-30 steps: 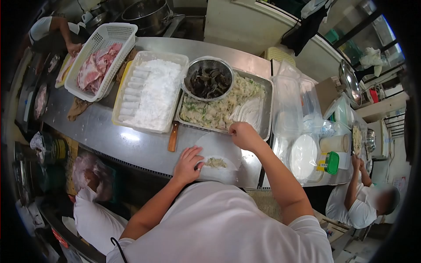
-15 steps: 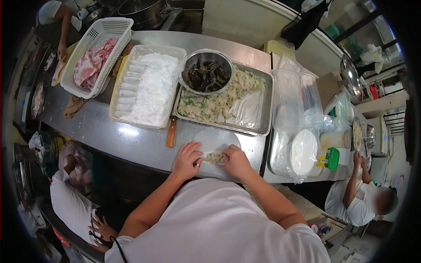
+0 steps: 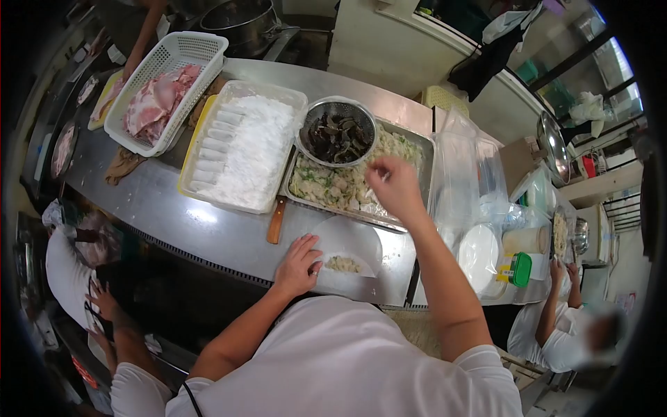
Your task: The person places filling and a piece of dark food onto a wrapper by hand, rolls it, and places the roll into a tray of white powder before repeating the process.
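On the steel table lies a thin white round wrapper (image 3: 351, 240) with a small strip of chopped pale-green filling (image 3: 342, 264) near its close edge. My left hand (image 3: 299, 265) rests at the wrapper's left side, fingers stretched out, a ring on one finger. Over the steel tray (image 3: 397, 226) of filling mix (image 3: 326, 181) hovers my right hand (image 3: 397, 186), its fingers curled together; what they hold, if anything, is hidden. Just left of that hand, a perforated metal bowl (image 3: 303, 139) of dark wood-ear fungus (image 3: 337, 137) sits on the tray's back left part.
A white tub (image 3: 300, 115) holds white powder and a row of pale rolls. Beyond it stands a basket (image 3: 208, 45) of raw meat (image 3: 163, 104). A wooden knife handle (image 3: 276, 221) lies by the tray. Plastic containers (image 3: 455, 167) crowd the right side. Other people work at both sides.
My right hand has left the filling strip and moved up and away to the tray, beside the bowl. My left hand stays by the wrapper. The view has shifted slightly.
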### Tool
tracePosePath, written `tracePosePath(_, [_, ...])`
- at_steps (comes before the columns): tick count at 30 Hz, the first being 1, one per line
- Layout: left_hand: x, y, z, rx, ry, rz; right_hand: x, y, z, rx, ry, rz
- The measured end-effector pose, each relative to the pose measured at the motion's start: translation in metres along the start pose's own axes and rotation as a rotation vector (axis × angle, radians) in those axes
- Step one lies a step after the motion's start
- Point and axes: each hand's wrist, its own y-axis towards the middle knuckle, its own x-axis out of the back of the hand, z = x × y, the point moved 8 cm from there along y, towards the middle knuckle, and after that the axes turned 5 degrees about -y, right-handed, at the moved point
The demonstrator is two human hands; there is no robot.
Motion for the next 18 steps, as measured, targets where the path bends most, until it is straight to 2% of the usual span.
tracePosePath(3, [0.000, 0.000, -0.001, -0.006, 0.022, -0.009, -0.013, 0.059, 0.007, -0.008, -0.081, 0.071])
tracePosePath(9, [0.001, -0.002, 0.000, -0.020, 0.017, -0.011, -0.097, 0.110, 0.000, 0.387, -0.637, 0.215])
tracePosePath(12, [0.002, -0.001, -0.001, -0.013, -0.017, -0.013, -0.120, 0.125, -0.011, 0.429, -0.915, 0.436])
tracePosePath(15, [0.000, -0.002, 0.003, -0.015, -0.036, -0.026, -0.115, 0.131, 0.005, 0.261, -1.005, 0.601])
tracePosePath(18, [0.001, -0.002, 0.003, -0.011, -0.032, -0.006, -0.125, 0.130, 0.005, 0.341, -1.036, 0.672])
